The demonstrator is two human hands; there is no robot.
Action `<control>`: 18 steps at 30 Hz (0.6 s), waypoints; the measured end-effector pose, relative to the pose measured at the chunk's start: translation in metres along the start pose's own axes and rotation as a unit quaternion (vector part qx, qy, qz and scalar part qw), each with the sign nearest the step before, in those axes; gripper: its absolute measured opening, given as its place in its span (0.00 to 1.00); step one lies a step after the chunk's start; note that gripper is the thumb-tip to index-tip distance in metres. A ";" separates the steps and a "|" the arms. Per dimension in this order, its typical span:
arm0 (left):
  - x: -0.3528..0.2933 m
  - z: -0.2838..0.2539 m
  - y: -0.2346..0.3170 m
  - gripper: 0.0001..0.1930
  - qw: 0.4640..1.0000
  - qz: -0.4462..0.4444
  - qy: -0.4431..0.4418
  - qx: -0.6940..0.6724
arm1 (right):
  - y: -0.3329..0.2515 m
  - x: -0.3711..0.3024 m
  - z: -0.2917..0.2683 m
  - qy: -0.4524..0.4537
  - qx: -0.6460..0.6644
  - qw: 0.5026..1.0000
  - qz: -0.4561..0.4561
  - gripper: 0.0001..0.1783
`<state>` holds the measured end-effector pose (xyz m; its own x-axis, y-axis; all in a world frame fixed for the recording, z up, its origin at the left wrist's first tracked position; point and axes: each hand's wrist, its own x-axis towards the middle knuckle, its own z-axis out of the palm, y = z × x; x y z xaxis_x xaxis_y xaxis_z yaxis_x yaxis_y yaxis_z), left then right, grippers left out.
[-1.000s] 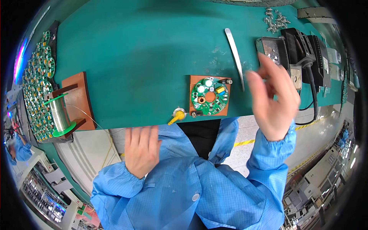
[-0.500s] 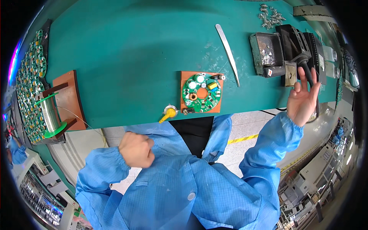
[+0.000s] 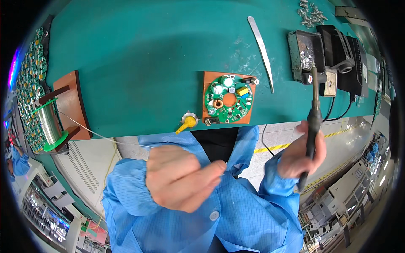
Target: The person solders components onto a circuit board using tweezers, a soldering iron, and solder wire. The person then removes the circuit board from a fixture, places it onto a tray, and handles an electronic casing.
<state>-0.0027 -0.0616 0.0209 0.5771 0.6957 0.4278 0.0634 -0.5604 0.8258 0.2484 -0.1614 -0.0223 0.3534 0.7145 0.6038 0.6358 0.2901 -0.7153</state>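
My left hand (image 3: pixel 181 177) is closed in a pinch in front of my blue coat, on the solder wire (image 3: pixel 126 143) that runs over from a spool (image 3: pixel 49 124). Past the table's front edge, my right hand (image 3: pixel 301 154) grips a soldering iron (image 3: pixel 312 135) by its dark handle, tip pointing up and away from me. Between the hands and farther off, a round green circuit board (image 3: pixel 236 110) with a hole in its middle sits on a brown square fixture (image 3: pixel 207 78). A yellow-handled clamp or knob (image 3: pixel 187 122) stands at the fixture's left.
Steel tweezers (image 3: pixel 261 50) lie right of the board. Farther right are a grimy metal tray (image 3: pixel 294 50), the iron's holder (image 3: pixel 346 65) and a small sponge box (image 3: pixel 330 84). Small metal parts (image 3: pixel 311 14) are heaped behind. Many green boards (image 3: pixel 31 84) fill the left side.
My right hand has taken the iron out of its holder and drawn it toward me. My left hand has moved right, with the solder wire now stretched out to it. The view has shifted slightly.
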 end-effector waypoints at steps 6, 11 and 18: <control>-0.007 0.044 0.007 0.10 0.991 -0.042 0.079 -0.095 | -0.076 -0.017 0.060 -0.004 0.381 0.913 0.145 0.30; -0.004 0.046 0.007 0.10 0.987 -0.039 0.127 -0.086 | -0.083 -0.013 0.066 0.050 0.348 0.922 0.161 0.33; 0.007 0.023 0.001 0.12 0.994 -0.033 0.096 0.047 | -0.051 0.008 0.032 -0.013 0.153 0.983 0.096 0.30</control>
<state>0.0203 -0.0678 0.0157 0.4046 0.7999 0.4432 0.1762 -0.5438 0.8205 0.1963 -0.1500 0.0080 0.4270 0.7899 0.4402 0.3211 0.3226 -0.8904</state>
